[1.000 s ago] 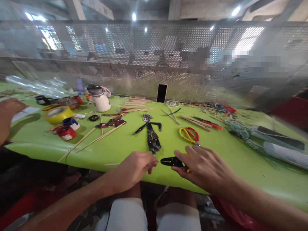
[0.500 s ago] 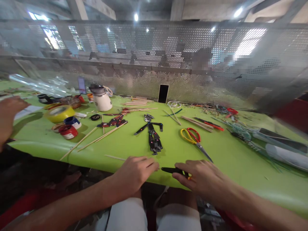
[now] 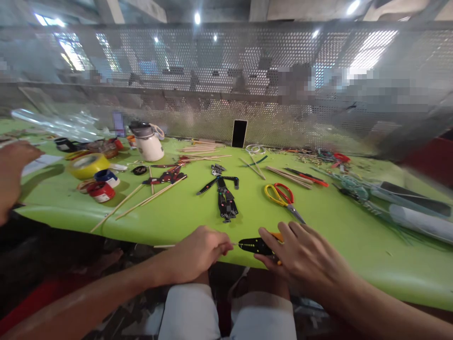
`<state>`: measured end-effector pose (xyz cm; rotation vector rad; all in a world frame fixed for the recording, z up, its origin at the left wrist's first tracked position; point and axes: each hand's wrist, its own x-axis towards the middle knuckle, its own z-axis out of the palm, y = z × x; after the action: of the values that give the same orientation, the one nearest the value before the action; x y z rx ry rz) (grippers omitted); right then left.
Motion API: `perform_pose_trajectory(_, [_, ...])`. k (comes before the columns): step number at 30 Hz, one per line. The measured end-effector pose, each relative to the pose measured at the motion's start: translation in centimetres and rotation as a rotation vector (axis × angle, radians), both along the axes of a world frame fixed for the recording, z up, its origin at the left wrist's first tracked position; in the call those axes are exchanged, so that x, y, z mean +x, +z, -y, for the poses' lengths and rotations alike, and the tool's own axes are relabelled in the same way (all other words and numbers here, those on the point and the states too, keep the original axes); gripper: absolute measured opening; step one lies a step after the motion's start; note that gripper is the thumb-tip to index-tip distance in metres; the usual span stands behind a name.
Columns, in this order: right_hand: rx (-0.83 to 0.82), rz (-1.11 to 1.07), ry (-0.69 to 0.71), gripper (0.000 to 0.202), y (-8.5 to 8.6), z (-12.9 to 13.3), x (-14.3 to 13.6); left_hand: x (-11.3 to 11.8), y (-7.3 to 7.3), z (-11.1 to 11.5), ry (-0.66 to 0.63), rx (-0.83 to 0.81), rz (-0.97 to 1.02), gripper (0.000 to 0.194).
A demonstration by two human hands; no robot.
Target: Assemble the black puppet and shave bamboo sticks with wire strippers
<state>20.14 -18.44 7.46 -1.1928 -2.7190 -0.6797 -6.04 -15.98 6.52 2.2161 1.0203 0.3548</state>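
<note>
My left hand [image 3: 201, 245] is closed around a thin wooden stick [image 3: 163, 246] that juts out to its left. A fine tip of it, or a wire on it, shows past my fingertips on the right. My right hand [image 3: 300, 248] grips black wire strippers [image 3: 252, 245] with orange handles. Their nose points left and meets that fine tip; whether the jaws pinch it I cannot tell. Behind my hands, a flat black jointed puppet figure [image 3: 226, 200] lies on the green table [image 3: 184, 208]. Scissors [image 3: 286, 200] with yellow and red handles lie behind my right hand.
To the left are a red paint jar [image 3: 101, 191], yellow tape [image 3: 88, 165], a red-and-black puppet figure [image 3: 166, 176] with sticks, and a white jug [image 3: 148, 146]. A phone [image 3: 239, 133] stands at the back. Wire bundles [image 3: 357, 189] lie right. Another person's hand [image 3: 17, 160] is at far left.
The wire strippers have turned so that their flat face shows, and their nose has met the stick's fine tip. My right hand has risen slightly over the handles.
</note>
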Motion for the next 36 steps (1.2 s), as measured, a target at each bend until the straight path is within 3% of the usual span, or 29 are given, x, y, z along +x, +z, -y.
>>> perform_pose_trajectory(3, [-0.212, -0.076, -0.061, 0.043, -0.9, -0.3, 0.1, -0.1, -1.5, 0.1, -0.052, 0.191, -0.015, 0.026])
perform_pose_trajectory(6, [-0.551, -0.212, -0.146, 0.044, -0.6, -1.0, -0.1, -0.3, -2.7, 0.3, -0.104, 0.412, -0.092, 0.023])
perform_pose_trajectory(12, [-1.357, -0.49, -0.259, 0.06, 1.6, -2.5, -0.6, 0.0, -2.4, 0.9, -0.139, 0.767, -0.253, 0.024])
perform_pose_trajectory(15, [-1.571, -0.548, -0.369, 0.065, 1.5, -2.8, -0.6, 0.0, -2.1, 1.1, -0.128, 0.893, -0.291, 0.022])
perform_pose_trajectory(17, [-1.484, -0.511, -0.313, 0.064, 1.0, -2.6, -0.6, -0.1, -2.0, 1.0, -0.142, 0.868, -0.286, 0.021])
perform_pose_trajectory(20, [-0.937, -0.369, -0.189, 0.051, 0.1, -1.5, -0.5, -0.2, -1.8, 0.7, -0.136, 0.659, -0.225, 0.024])
perform_pose_trajectory(23, [-0.358, -0.171, -0.102, 0.041, -0.4, -0.4, -0.3, -0.1, -1.0, 0.4, -0.062, 0.348, -0.111, 0.028])
perform_pose_trajectory(26, [-0.034, -0.027, 0.04, 0.04, 0.1, 0.1, 0.0, -0.2, 0.0, -0.1, -0.036, -0.005, -0.017, 0.034])
perform_pose_trajectory(28, [0.056, 0.028, 0.101, 0.039, 0.5, 0.1, 0.1, -0.2, 0.5, -0.3, -0.071, -0.177, -0.004, 0.039])
perform_pose_trajectory(30, [0.062, 0.05, 0.111, 0.039, 0.7, 0.1, 0.3, -0.3, 0.7, -0.5, -0.094, -0.237, 0.004, 0.041])
perform_pose_trajectory(33, [-0.033, 0.016, 0.065, 0.039, 0.0, 0.0, 0.4, -0.2, 0.5, -0.4, -0.072, -0.154, 0.008, 0.037])
perform_pose_trajectory(36, [-0.239, -0.084, -0.016, 0.038, -0.8, -0.2, 0.1, -0.2, -0.4, -0.1, -0.036, 0.017, -0.018, 0.032])
